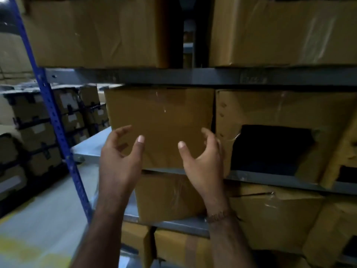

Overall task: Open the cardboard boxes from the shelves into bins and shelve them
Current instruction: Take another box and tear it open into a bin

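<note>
Both hands — left [119, 161], right [202, 161] — grip open, empty, at cardboard box [160, 120] on shelf [270, 179]

The cardboard box [160, 120] between the hands is plain tan-brown, with glossy clear tape streaks. Neighbouring torn box [280, 132] is the same tan, its cut-out hole black inside. Shelf beam [173, 76] is grey; the perforated upright [52, 111] is bright blue. Floor [38, 219] is pale grey with yellow markings.

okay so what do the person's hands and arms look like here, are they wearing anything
Both forearms are bare, with no sleeves and no gloves. The left hand wears nothing visible. The right hand has a thin brownish bracelet, thread or beads, at the wrist. No watch or rings visible.
</note>
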The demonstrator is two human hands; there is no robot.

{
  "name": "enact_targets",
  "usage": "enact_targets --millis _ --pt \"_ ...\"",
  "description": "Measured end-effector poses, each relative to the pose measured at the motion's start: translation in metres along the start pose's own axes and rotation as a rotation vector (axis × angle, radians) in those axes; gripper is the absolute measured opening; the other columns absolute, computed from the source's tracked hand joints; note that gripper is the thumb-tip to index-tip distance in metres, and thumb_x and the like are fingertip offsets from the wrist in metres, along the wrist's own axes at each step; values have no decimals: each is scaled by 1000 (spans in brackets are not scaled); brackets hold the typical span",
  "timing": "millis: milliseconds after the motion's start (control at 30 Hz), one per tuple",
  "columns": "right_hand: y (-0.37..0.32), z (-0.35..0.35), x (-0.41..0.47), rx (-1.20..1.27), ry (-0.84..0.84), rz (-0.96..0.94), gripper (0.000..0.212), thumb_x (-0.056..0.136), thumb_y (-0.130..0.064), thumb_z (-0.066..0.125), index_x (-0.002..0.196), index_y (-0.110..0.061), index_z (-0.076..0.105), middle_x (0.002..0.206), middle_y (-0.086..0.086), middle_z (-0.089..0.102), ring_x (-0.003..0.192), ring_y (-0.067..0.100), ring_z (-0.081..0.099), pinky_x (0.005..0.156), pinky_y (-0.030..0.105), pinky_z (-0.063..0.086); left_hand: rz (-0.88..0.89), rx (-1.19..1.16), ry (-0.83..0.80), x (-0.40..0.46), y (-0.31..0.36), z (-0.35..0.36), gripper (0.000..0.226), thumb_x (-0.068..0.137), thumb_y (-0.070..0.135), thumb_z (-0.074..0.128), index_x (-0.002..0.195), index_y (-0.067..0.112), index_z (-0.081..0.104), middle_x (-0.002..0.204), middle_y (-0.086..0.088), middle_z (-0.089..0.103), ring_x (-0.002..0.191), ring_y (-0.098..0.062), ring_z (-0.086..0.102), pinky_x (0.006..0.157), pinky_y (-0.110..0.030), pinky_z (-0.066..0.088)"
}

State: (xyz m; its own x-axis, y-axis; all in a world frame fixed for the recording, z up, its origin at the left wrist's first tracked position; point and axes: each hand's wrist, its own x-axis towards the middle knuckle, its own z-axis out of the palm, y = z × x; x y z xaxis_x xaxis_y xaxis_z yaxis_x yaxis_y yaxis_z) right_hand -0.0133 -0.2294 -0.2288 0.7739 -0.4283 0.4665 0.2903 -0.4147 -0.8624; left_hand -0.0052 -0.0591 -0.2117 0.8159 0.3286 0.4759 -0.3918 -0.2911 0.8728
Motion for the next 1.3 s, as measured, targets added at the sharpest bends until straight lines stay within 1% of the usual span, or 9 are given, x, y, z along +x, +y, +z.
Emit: enact_targets --millis 167,267,500,667,800,933,1000,1167,1300 --pt "-2 46 1 -127 187 7 105 89 -61 73 167 -28 10 172 -3 12 158 22 21 124 46 35 -86 -3 -9 40 -36 2 60 96 42 72 149 33 46 147 10 52 132 -20 56 106 -53 53" --pt "2 49 10 -154 190 41 114 89 -60 74 169 -25 1 174 -1 11 159 19 16 126 36 24 -65 31 22 58 -47 8 81 86 60 70 154 37 34 154 3 47 136 -27 52 106 -58 51" --pt "4 54 12 -222 227 66 121 78 -73 76 168 -33 5 170 -3 25 154 19 32 121 49 42 -23 114 13 69 -54 8 98 88 55 73 163 23 20 159 -12 34 148 -35 24 116 -60 34" --pt "-13 70 -1 -365 310 54 130 70 -81 76 169 -30 9 156 -3 36 142 16 42 109 34 43 -10 173 -33 94 -65 -25 116 71 73 78 160 23 24 150 -14 31 140 -36 26 107 -56 40" --pt "-27 88 -14 -453 404 4 118 60 -94 66 153 -25 42 125 -7 42 113 8 45 96 34 54 -7 26 -42 114 -78 -60 111 58 85 80 139 24 35 140 0 38 136 -26 37 107 -54 46" --pt "-44 102 -36 -253 404 -41 101 63 -89 71 139 -27 48 130 -11 47 119 6 54 98 33 58 -7 -211 -117 121 -81 -90 98 65 68 85 137 24 34 119 21 53 101 21 56 81 -6 51" --pt "-56 102 -45 -68 382 -57 82 70 -80 75 132 -33 49 130 -16 58 119 0 62 96 31 60 28 -224 -138 120 -80 -102 96 69 63 84 140 18 37 117 21 54 91 26 54 72 3 46" --pt "-85 94 -72 -10 396 -92 60 79 -83 64 123 -49 42 127 -25 61 118 -4 63 97 30 60 129 -264 -92 104 -71 -129 89 88 76 61 153 21 34 128 17 61 111 7 64 83 -9 53" --pt "-105 75 -102 -52 371 -86 60 84 -71 64 136 -51 41 129 -29 59 114 -18 59 82 4 53 146 -274 -80 82 -63 -153 61 95 78 46 137 34 50 124 10 67 112 -9 67 87 -36 59"
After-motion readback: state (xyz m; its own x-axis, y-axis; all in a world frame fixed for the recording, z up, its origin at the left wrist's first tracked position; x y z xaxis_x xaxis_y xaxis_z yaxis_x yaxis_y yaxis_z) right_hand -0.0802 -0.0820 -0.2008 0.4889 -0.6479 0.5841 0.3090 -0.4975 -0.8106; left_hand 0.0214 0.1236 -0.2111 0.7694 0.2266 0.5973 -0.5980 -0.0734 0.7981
